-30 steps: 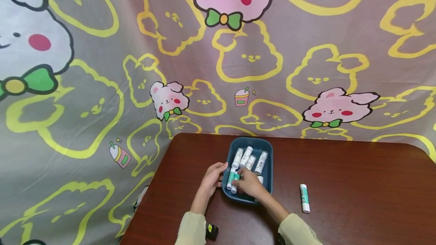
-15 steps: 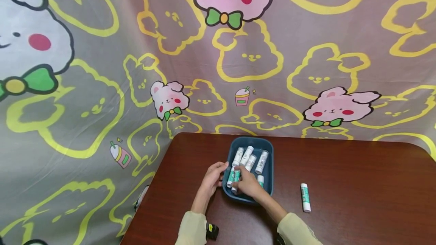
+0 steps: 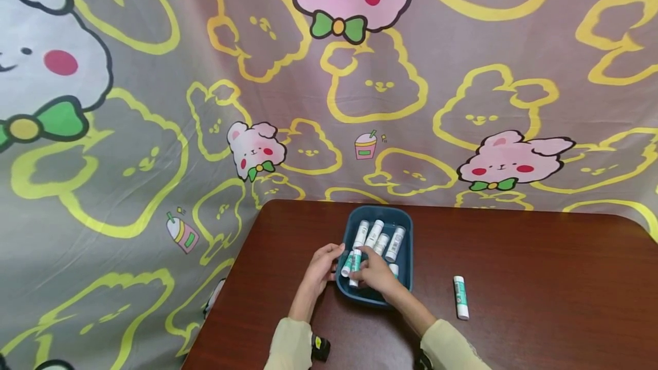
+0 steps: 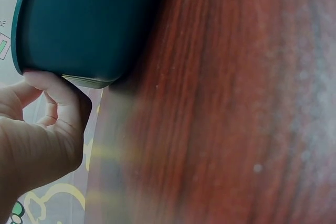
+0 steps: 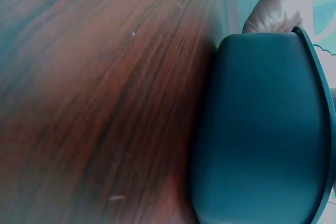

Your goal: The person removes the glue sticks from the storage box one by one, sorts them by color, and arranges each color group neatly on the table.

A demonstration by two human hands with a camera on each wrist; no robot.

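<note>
Low in the middle of the frame, the right hand (image 3: 379, 274) was nearest, its bent fingers pinching a green-and-white stick (image 3: 356, 261) just left of them in the blue tub (image 3: 408, 261), long way up-and-down; the left hand (image 3: 321, 265) held the tub's left side

In the head view, the right hand (image 3: 378, 273) covers part of the glue stick (image 3: 356, 261) in its grip and of the second stick (image 3: 393, 269) just right of its knuckles. Print on the lone stick (image 3: 461, 298), farther right of that hand, is too small to read. The left wrist view cuts off the bin (image 4: 79, 24) above the left hand (image 4: 44, 137); the tabletop (image 4: 252, 140) to that hand's right is blurred.
</note>
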